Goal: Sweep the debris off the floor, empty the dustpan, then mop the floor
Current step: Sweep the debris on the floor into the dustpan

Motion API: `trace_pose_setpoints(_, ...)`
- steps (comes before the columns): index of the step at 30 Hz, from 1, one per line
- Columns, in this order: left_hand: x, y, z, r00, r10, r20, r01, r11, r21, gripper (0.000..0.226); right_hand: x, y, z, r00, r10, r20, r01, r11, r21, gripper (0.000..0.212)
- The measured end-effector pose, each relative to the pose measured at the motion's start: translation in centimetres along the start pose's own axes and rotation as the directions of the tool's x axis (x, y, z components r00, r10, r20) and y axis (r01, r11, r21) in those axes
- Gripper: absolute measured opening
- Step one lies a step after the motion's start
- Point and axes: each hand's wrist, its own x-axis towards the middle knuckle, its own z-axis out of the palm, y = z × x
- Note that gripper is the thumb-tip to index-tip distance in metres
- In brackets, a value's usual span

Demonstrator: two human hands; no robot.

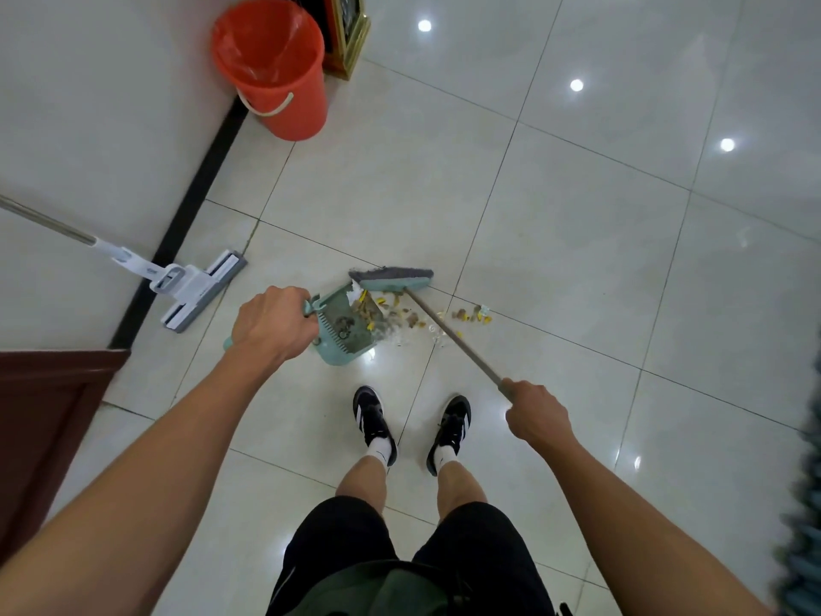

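On glossy white tiled floor (555, 242), near the wall: left hand (271, 324) wrapped tight around handle of teal dustpan (344, 331), fingers closed on it, pan resting on the tiles with its open mouth toward the right; right hand (537, 413) fisted around grey broom handle (453, 337), gripping the lower-right stretch of the pole; teal broom head (393, 280) with grey bristles down at the far edge of the pan mouth, touching or just beside it, exact contact hard to tell; debris (417, 315), yellow and brown scraps plus some clear bits, strewn in a band from the pan mouth rightward along a tile seam; some debris already inside the pan, against the comb teeth; white scrap at the pan's upper corner by the broom head; white flat mop (195, 289) lying on the floor left of the pan, pole slanting up-left against the wall, untouched; orange bucket (273, 64) with clear liner standing by the wall, well beyond the pan, upright; black shoes (375, 422) with white socks planted just behind the pile; dark wooden door (40, 420) at left edge; ceiling-light reflections dotted across the tiles.
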Motion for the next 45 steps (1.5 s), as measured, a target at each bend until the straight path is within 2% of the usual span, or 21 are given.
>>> trace_pose_setpoints(4,0.5,0.9,-0.5,0.998,0.067,0.008,-0.068,0.996,0.061,0.007,-1.0,2.0,0.6,0.999,0.046,-0.002,-0.045,0.998,0.054,0.050)
trace_pose_setpoints(8,0.8,2.0,-0.7,0.990,0.139,0.018,-0.140,0.982,0.129,0.006,-2.0,2.6,1.8,0.995,0.098,0.020,-0.100,0.975,0.199,0.047)
trace_pose_setpoints(15,1.7,3.8,-0.9,0.971,0.238,0.036,-0.240,0.949,0.203,0.013,-4.5,3.1,4.0,0.966,0.253,0.059,-0.247,0.828,0.503,0.043)
trace_pose_setpoints(19,1.9,4.5,-0.8,0.964,0.262,0.042,-0.265,0.941,0.209,0.016,-5.2,4.5,4.3,0.933,0.353,0.066,-0.331,0.774,0.539,0.046)
trace_pose_setpoints(22,1.9,4.7,-0.7,0.958,0.282,0.043,-0.285,0.934,0.215,0.021,-5.3,5.3,4.2,0.911,0.401,0.091,-0.381,0.740,0.555,0.040)
trace_pose_setpoints(30,2.0,5.9,-0.2,0.954,0.296,0.039,-0.296,0.923,0.245,0.016,-6.2,4.5,4.4,0.905,0.378,0.195,-0.414,0.682,0.602,0.039)
trace_pose_setpoints(38,1.7,7.7,-0.1,0.958,0.283,0.038,-0.283,0.927,0.245,0.014,-5.8,-2.5,4.1,0.919,0.248,0.306,-0.393,0.612,0.686,0.024)
trace_pose_setpoints(42,1.4,7.6,-0.1,0.960,0.277,0.046,-0.279,0.929,0.244,0.010,-5.9,-5.2,3.7,0.913,0.193,0.359,-0.399,0.596,0.696,0.023)
trace_pose_setpoints(45,1.3,6.9,0.2,0.961,0.273,0.049,-0.277,0.933,0.230,0.007,-6.5,-6.5,3.2,0.900,0.131,0.416,-0.417,0.537,0.733,0.024)
